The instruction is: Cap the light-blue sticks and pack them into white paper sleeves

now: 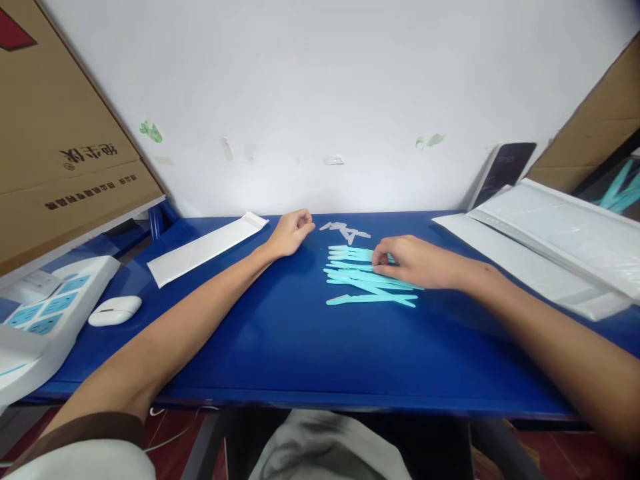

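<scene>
A loose row of turquoise eyebrow razors (373,299) lies on the blue table, several side by side and some crossed. My right hand (413,261) reaches over them from the right, thumb and fingers closed around a razor in the upper part of the row and partly hiding it. Just beyond the row is a small scatter of translucent blade caps (345,231). Left of these caps, my left hand (291,232) rests near the table's back edge with its fingers curled in. Whatever may be between those fingers is hidden.
A white packaging sleeve (207,249) lies to the left. A white earbud case (115,311) and a power strip (55,313) sit farther left, below a cardboard box (75,133). White packets (560,233) and a phone (503,173) are at right, against the wall.
</scene>
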### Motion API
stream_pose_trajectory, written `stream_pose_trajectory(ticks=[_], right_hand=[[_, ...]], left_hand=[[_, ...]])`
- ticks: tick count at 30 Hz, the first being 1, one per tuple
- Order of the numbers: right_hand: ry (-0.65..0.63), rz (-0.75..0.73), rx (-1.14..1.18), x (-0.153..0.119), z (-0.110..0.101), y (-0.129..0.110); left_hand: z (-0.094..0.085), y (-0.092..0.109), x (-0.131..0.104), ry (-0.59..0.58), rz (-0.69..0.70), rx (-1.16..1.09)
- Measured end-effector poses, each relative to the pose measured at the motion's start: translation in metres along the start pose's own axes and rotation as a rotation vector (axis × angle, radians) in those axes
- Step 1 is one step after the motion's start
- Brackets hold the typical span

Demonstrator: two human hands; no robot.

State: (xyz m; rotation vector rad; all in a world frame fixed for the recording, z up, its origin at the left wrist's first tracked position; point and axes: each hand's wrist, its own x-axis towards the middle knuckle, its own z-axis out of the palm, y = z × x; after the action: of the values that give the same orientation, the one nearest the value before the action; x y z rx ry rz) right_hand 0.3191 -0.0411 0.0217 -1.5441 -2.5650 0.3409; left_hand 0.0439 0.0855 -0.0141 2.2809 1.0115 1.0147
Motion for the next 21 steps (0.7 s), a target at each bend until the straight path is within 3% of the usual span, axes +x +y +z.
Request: stream_pose_trajectory(ticks=[6,11,14,17,21], right_hand=[[-0.018,-0.007,-0.013,0.0002,-0.003,0.0047],[-0.058,0.023,0.073,-0.0016,-0.0023,0.0071],[-0.073,0.026,0.084,-0.0028,-0.0027,0.0064],[-0.075,0.033,0.073,-0.0023,-0.0033,0.0046],[-0.082,0.048,0.06,-0.002,-0.0045,0.0013]], left_hand=[[0.0039,-0.0009,0.0002,-0.069,0.047,0.254],[0.0081,0.0012,-0.0024,-0.096,0.05,0.319],[0.0088,-0.0007,-0.0032,-0.091,0.118,0.408],[0.0085,-0.004,-0.0008,-0.237,0.184,0.514],[0.0078,-0.0037,0.0038,-0.459,0.152,0.541]])
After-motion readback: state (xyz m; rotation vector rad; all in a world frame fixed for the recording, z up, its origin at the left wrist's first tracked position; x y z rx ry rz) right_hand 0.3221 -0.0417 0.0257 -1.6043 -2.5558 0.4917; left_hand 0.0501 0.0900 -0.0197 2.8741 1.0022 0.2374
